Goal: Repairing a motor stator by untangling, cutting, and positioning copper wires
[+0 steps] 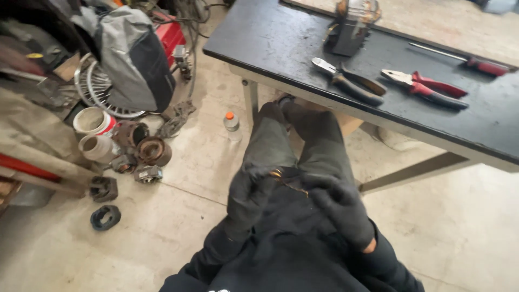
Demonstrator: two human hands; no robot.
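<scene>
Left hand (250, 196): dark glove, fingers curled closed on one end of a thin copper-coloured wire (289, 184), held over the lap.
Right hand (341, 208): dark glove, closed on the wire's other end, just beside the left.
Wire: short, blurred, spanning between both hands above the dark trousers (303, 143).
Workbench (281, 43): black top, ahead of the knees; the legs extend under it.
On the bench: dark-handled pliers (348, 81); red-handled pliers (427, 86); red-handled screwdriver (470, 62); a dark boxy part (351, 27) at the far edge.
Floor, left: plastic bottle with orange cap (232, 125); rusty motor housings (141, 145); white tubs (94, 132); black rubber ring (105, 217); grey backpack (132, 57).
</scene>
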